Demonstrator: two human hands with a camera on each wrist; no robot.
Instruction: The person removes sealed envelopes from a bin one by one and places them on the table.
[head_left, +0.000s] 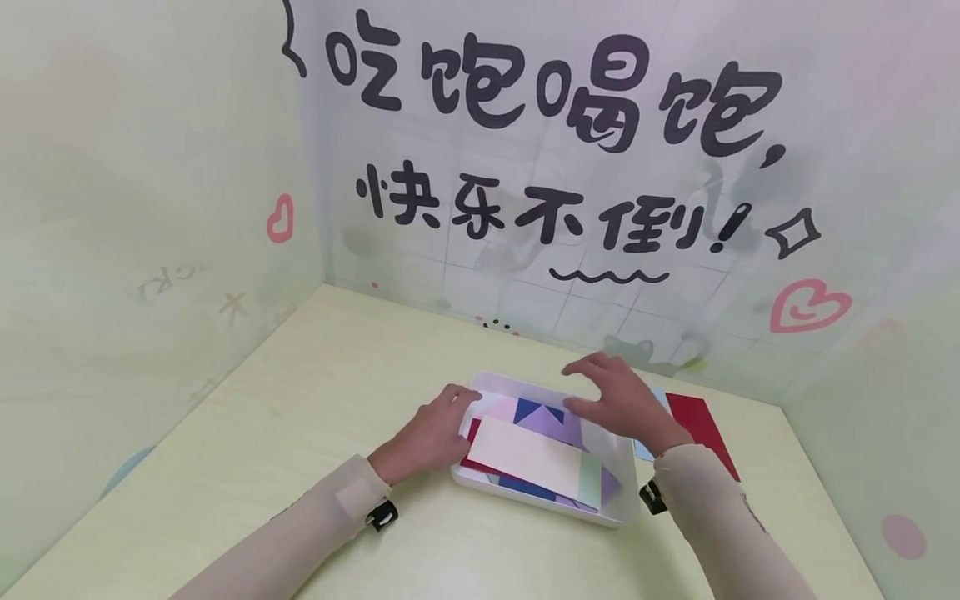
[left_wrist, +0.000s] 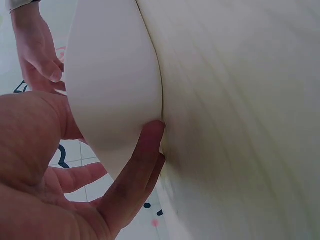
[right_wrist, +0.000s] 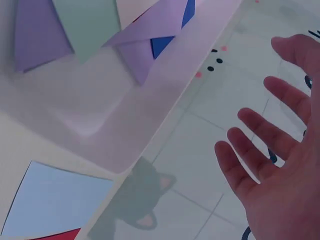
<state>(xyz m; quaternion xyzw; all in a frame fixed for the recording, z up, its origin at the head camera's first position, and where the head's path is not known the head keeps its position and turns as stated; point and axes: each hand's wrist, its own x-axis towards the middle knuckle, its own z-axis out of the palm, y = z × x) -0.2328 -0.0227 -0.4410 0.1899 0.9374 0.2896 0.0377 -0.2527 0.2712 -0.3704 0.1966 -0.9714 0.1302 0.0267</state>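
Note:
My left hand [head_left: 431, 433] holds the left side of a white rectangular tray [head_left: 621, 458]. In the left wrist view its thumb goes over the rim, and its fingertips press low on the tray's outer wall [left_wrist: 112, 65]. The right hand [head_left: 622, 400] hovers over the tray's far right corner with its fingers spread and nothing in them. Inside the tray lie overlapping coloured papers: a long cream strip [head_left: 525, 457] on top, a pale green piece [head_left: 590, 479] at its right end, red [head_left: 474, 429] under its left, and purple pieces [right_wrist: 42, 40] and blue ones [head_left: 528, 410] around.
On the table [head_left: 300, 400] to the right of the tray, a red paper [head_left: 705, 429] and a light blue paper [right_wrist: 55, 197] lie partly behind the right forearm. A printed translucent wall [head_left: 480, 267] rises behind the table, with further walls at the left and right.

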